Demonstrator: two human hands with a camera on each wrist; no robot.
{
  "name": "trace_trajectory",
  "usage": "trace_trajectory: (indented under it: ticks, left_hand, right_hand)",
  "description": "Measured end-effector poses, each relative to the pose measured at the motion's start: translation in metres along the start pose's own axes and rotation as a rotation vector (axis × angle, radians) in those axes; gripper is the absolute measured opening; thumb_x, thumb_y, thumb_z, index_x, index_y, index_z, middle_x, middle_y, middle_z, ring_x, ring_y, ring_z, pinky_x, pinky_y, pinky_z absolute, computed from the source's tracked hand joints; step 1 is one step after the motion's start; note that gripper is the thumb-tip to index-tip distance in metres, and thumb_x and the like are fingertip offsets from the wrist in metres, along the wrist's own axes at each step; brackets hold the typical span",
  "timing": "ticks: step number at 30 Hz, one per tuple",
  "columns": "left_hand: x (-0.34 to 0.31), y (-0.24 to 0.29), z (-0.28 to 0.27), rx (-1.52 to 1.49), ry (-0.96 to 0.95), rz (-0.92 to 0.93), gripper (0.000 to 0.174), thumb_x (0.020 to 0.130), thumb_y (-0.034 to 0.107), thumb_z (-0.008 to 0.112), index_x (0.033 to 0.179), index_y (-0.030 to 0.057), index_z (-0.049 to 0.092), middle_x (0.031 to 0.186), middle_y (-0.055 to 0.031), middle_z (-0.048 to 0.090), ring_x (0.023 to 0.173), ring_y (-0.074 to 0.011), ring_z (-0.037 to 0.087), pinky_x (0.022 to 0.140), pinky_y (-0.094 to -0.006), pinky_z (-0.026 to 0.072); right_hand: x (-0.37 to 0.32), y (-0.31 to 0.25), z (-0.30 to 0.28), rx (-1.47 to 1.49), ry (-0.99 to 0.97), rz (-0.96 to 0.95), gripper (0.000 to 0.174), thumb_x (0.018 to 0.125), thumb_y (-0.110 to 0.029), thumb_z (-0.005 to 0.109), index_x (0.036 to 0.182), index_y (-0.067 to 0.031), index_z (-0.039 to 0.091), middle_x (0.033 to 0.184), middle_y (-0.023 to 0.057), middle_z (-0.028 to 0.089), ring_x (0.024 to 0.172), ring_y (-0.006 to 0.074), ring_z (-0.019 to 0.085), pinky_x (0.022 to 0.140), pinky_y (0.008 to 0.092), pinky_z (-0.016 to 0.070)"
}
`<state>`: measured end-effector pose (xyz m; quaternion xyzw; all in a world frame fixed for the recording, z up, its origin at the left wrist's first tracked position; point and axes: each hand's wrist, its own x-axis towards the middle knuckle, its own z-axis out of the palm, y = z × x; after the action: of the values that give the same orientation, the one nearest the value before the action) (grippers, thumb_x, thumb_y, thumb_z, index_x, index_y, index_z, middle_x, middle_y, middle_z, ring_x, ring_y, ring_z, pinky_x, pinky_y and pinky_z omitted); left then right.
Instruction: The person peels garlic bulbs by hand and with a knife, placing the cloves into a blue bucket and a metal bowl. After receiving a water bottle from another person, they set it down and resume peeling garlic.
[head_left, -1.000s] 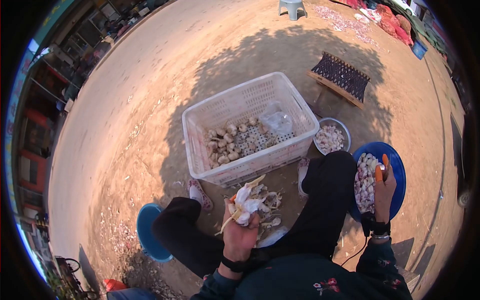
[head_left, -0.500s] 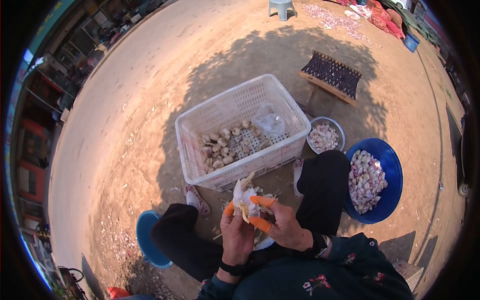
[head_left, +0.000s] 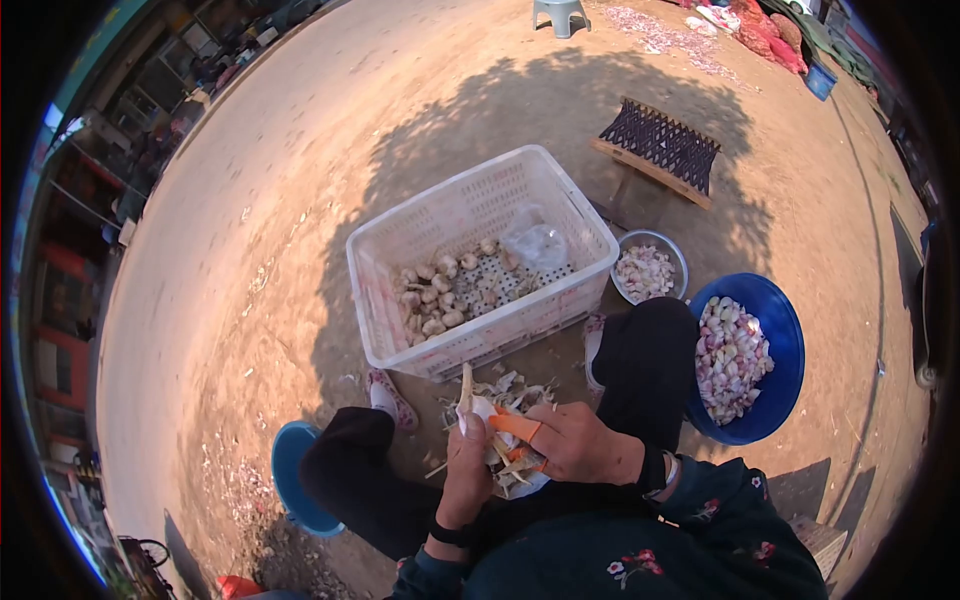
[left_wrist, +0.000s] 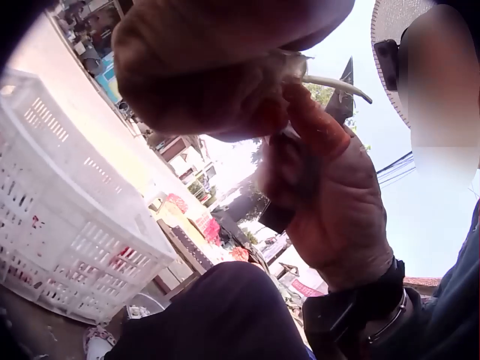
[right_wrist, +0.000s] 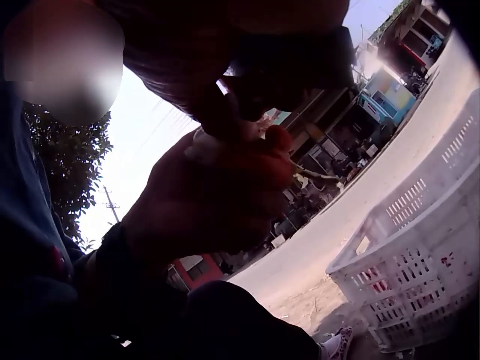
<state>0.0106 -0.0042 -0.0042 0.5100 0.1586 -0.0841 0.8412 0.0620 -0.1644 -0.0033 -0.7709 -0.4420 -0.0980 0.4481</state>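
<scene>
Over the lap in the head view, the left hand [head_left: 466, 472] grips a garlic bulb [head_left: 478, 408] whose dry stem points up and away. The right hand [head_left: 585, 445] comes in from the right, its curled fingers pinching at the bulb's near side. Orange finger covers [head_left: 516, 424] show on the right hand's fingers. In the left wrist view the stem [left_wrist: 337, 86] sticks out past the fingertips, while the left hand [left_wrist: 217, 67] hides most of the bulb. The right wrist view is dark, with both hands meeting around the garlic.
Ahead stands a white plastic crate [head_left: 490, 350] with garlic bulbs [head_left: 430, 300] and a clear bag [head_left: 535, 245]. Garlic cloves fill part of a blue basin [head_left: 790, 350] and a metal bowl [head_left: 678, 262] at right. A teal bucket [head_left: 295, 475] sits left; a folding stool [head_left: 660, 150] stands beyond.
The right hand has left the cloves in the blue basin and come to the bulb at the left hand. The stem now points more upright, and less loose white skin shows.
</scene>
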Motion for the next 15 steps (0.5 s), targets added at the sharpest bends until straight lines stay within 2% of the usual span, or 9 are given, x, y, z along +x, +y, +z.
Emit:
trace_trajectory:
  ticks: [1,5,7,9,11,13,15]
  left_hand:
    - [-0.001,-0.003,0.002,0.266,0.061,0.104,0.042,0.096,0.04,0.037,0.104,0.0013,0.052,0.092,-0.0045,0.058,0.079,-0.0093,0.056,0.069,-0.0253,0.0467]
    - [-0.004,-0.005,-0.002,0.499,0.104,0.121,0.041,0.096,0.039,0.039,0.096,0.0004,0.054,0.083,-0.0032,0.057,0.076,-0.0081,0.053,0.066,-0.0253,0.044]
    - [-0.005,-0.003,0.008,0.549,0.179,0.276,0.041,0.096,0.035,0.04,0.081,0.0008,0.058,0.066,-0.0011,0.056,0.063,-0.0105,0.052,0.056,-0.0273,0.0406]
    - [-0.006,-0.008,0.006,0.587,0.179,0.285,0.041,0.096,0.035,0.04,0.081,0.0003,0.058,0.066,-0.0032,0.057,0.061,-0.0124,0.053,0.055,-0.0281,0.0411]
    - [-0.005,-0.013,0.004,0.621,0.184,0.294,0.041,0.095,0.034,0.04,0.081,-0.0003,0.057,0.065,-0.0053,0.057,0.06,-0.0144,0.055,0.055,-0.0289,0.0417]
    - [-0.003,-0.014,0.001,0.782,0.14,0.425,0.04,0.095,0.033,0.041,0.081,0.0005,0.059,0.062,-0.0098,0.057,0.055,-0.0211,0.057,0.052,-0.0309,0.0419]
    - [-0.003,-0.014,-0.004,0.858,0.102,0.43,0.039,0.094,0.033,0.042,0.08,0.001,0.059,0.061,-0.0105,0.056,0.054,-0.0237,0.057,0.051,-0.0314,0.042]
  right_hand:
    - [0.0,0.001,0.002,0.003,0.001,0.001,0.046,0.07,-0.012,0.069,0.112,-0.0026,0.053,0.082,0.0078,0.055,0.064,0.0255,0.059,0.055,0.0335,0.0494]
    - [-0.005,0.004,0.011,0.147,0.056,0.044,0.041,0.073,-0.013,0.067,0.111,-0.0021,0.054,0.08,0.0071,0.053,0.063,0.0252,0.058,0.054,0.0332,0.0488]
    - [-0.007,0.001,0.014,0.218,0.073,0.078,0.04,0.075,-0.014,0.067,0.11,-0.0019,0.054,0.079,0.0069,0.053,0.063,0.0253,0.058,0.054,0.0332,0.0487]
    - [-0.007,-0.004,0.015,0.22,0.096,0.17,0.036,0.078,-0.017,0.067,0.108,-0.0016,0.055,0.078,0.008,0.056,0.065,0.0259,0.06,0.055,0.033,0.0488]
    - [-0.007,-0.001,0.017,0.241,0.122,0.173,0.036,0.078,-0.018,0.067,0.108,-0.0014,0.055,0.079,0.0088,0.058,0.066,0.0259,0.06,0.055,0.0328,0.0491]
    - [-0.009,0.003,0.021,0.263,0.146,0.172,0.037,0.078,-0.02,0.068,0.107,-0.0012,0.054,0.08,0.0096,0.059,0.067,0.026,0.061,0.056,0.0326,0.0494]
    - [-0.014,0.005,0.026,0.243,0.201,0.132,0.035,0.079,-0.02,0.067,0.103,0.0015,0.053,0.089,0.016,0.063,0.067,0.0286,0.062,0.054,0.0334,0.049]
